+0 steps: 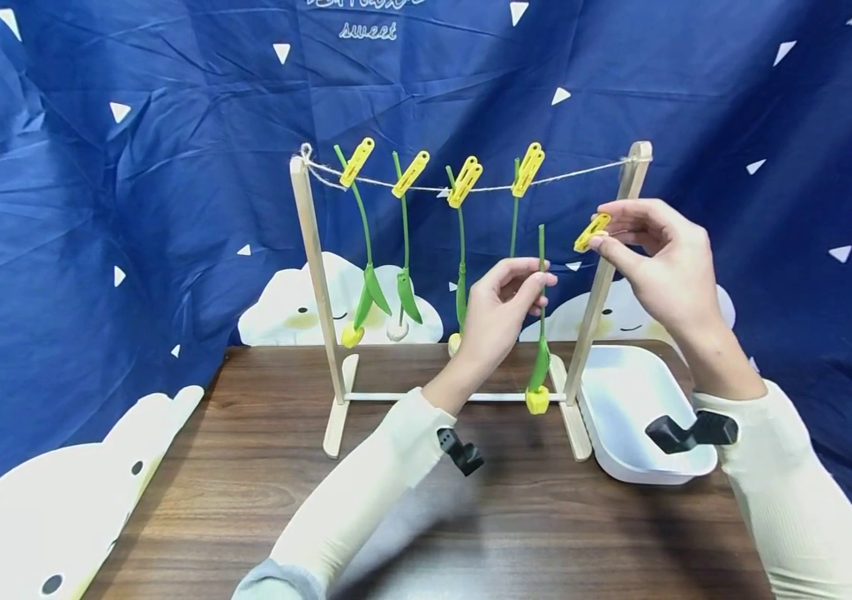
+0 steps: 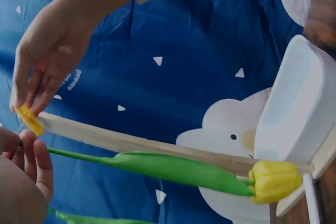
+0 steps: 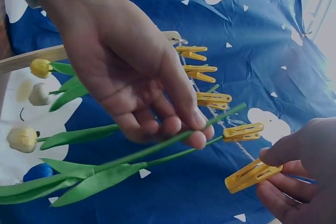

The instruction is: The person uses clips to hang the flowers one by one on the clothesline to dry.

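Observation:
An artificial tulip point(image 1: 542, 362) hangs bloom down from my left hand point(image 1: 498, 304), which pinches its green stem between thumb and fingers. The bloom point(image 2: 275, 182) is yellow, with a long green leaf above it. To the right and a little higher, my right hand point(image 1: 662, 258) pinches a yellow clothespin point(image 1: 593, 232) near the rack's right post. In the right wrist view this clothespin point(image 3: 252, 176) is apart from the string and from the held stem. Several more tulips hang upside down from the string point(image 1: 433, 188) by yellow clothespins point(image 1: 465, 182); my left hand partly hides some.
The wooden rack point(image 1: 315, 275) stands on a brown table point(image 1: 268, 450), its string sagging between two posts. Beside its right foot is a white plastic basin point(image 1: 636, 475), partly behind my right forearm. A blue cloth point(image 1: 133, 250) with clouds and triangles hangs behind.

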`<state>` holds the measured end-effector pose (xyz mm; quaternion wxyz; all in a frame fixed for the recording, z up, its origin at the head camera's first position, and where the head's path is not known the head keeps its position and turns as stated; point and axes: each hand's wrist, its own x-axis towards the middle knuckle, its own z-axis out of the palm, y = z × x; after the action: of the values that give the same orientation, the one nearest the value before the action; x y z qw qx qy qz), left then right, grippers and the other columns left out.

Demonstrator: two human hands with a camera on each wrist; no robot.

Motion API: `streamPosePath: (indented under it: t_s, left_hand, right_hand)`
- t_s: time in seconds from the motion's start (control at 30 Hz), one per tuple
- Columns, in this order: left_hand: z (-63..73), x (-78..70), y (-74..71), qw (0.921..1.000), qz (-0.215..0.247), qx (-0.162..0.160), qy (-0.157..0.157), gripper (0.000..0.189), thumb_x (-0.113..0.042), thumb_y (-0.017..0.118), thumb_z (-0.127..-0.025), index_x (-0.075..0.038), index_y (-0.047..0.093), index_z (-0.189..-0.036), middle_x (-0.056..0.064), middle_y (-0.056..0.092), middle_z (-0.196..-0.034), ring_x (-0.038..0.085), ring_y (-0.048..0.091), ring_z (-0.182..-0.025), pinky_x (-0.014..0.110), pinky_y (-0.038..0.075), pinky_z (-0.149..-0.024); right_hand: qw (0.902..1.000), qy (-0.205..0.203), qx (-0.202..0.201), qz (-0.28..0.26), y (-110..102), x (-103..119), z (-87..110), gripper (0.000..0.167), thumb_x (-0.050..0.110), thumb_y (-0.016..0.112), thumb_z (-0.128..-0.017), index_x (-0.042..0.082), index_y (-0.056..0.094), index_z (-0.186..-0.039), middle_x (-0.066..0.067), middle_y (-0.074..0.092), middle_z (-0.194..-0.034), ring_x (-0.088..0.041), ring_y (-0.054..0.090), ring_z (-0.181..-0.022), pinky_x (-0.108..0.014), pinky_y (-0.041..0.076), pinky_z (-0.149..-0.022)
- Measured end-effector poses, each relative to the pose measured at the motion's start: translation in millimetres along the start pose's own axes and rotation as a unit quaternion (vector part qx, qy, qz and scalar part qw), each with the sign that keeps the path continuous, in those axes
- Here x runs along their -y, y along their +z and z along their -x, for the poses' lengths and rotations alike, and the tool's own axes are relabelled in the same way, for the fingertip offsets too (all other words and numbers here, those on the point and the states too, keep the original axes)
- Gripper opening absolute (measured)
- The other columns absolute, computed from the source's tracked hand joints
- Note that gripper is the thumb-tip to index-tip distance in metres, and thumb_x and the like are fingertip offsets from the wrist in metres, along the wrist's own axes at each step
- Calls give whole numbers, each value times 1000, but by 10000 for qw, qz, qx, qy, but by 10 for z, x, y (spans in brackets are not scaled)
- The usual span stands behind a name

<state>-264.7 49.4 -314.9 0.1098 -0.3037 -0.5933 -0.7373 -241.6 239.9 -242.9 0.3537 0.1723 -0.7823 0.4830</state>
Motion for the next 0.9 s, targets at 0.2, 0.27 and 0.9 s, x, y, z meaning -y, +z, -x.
streamPosePath:
  t_s: [0.2, 0.27, 0.9]
  left_hand:
    - [-155, -53, 146, 10000, -8, -83, -54, 22, -8, 62, -108, 3, 68, -126, 28, 75, -117, 5, 65, -78, 16, 57, -74]
    - [-201, -64, 183, 9999, 31, -121, -31, 22, -8, 62, -108, 4, 68, -126, 28, 75, -116, 6, 64, -78, 16, 56, -74]
    - [-644, -167, 415, 9966, -29, -736, -366, 23, -14, 63, -109, -3, 70, -127, 14, 75, -115, 3, 57, -76, 14, 51, -67]
  right_hand:
    - [9990, -342, -283, -95, -37, 92, -133, 31, -2, 82, -90, 2, 78, -120, 16, 75, -99, -1, 70, -89, -11, 54, -90]
    - [9980, -466, -401, -130, -46, 110, -189, 29, -4, 82, -89, 0, 78, -118, 15, 76, -99, -1, 71, -87, -12, 54, -89]
    - [9943, -225, -953, -413, -98, 234, -549, 19, -11, 81, -87, 1, 80, -102, 17, 77, -88, 0, 72, -77, -10, 56, -76]
